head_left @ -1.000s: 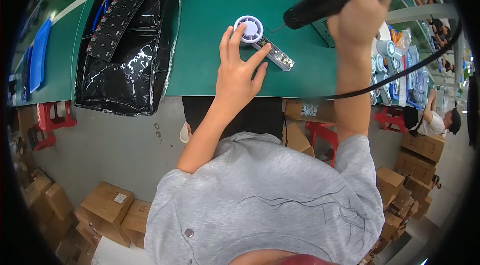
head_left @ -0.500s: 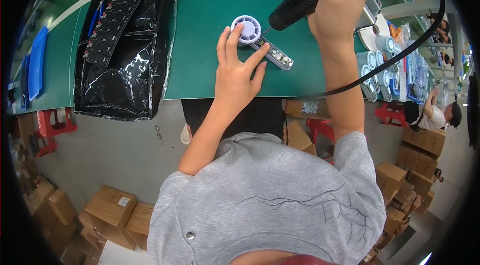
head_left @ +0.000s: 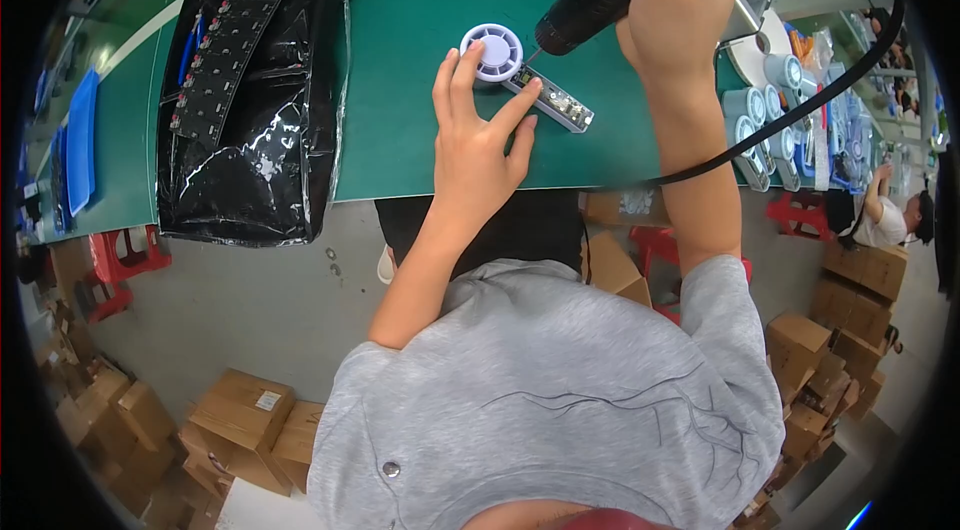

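Note:
A pale lavender handheld fan (head_left: pixel 499 52) lies on the green worktop, its round grille toward the far side and its handle slanting to the near right. The handle is uncovered, so a small circuit board (head_left: pixel 566 108) shows inside. My left hand (head_left: pixel 472 150) holds the fan down, with fingertips on the grille and on the upper end of the handle. My right hand (head_left: pixel 682 15) is wrapped round a black electric screwdriver (head_left: pixel 590 5). Its thin bit points down-left at the joint between grille and handle; whether it touches a screw is too small to tell.
A black plastic bag (head_left: pixel 255 165) on the left bears a row of dark circuit boards (head_left: pixel 222 70) and a blue pen-like tool (head_left: pixel 193 48). Several light-blue fan parts (head_left: pixel 745 110) stand at right. The screwdriver's black cable (head_left: pixel 790 118) crosses my right forearm. Cardboard boxes (head_left: pixel 240 420) stand behind.
The view has shifted slightly. Both hands keep their places on the fan and screwdriver, with the bit still at the joint; the cable has swung a little.

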